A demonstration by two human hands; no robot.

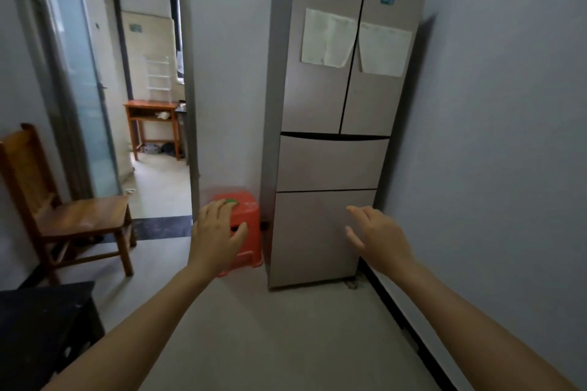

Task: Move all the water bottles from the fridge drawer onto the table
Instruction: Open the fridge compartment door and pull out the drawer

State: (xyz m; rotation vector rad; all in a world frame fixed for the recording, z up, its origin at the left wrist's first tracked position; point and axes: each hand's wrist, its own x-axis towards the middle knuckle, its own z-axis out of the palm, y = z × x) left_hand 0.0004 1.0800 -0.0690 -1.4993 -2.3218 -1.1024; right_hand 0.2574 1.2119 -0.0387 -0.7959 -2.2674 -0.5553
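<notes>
In front of the fridge [317, 98], both hands are held out empty, fingers loosely spread: the left hand [216, 238] before a stool [246, 209], the right hand [378, 238] before the lower drawer [317, 232] (both drawers shut, bottles hidden).

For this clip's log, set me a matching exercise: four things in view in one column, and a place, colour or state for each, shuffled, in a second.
Column one:
1. fridge drawers
2. plastic stool
3. wooden chair
4. right hand

Column two:
A. orange, on the floor, partly hidden behind the left hand
B. open, fingers spread, holding nothing
C. both closed
D. brown, at the far left of the view

Pairs: 1-C, 2-A, 3-D, 4-B.
</notes>
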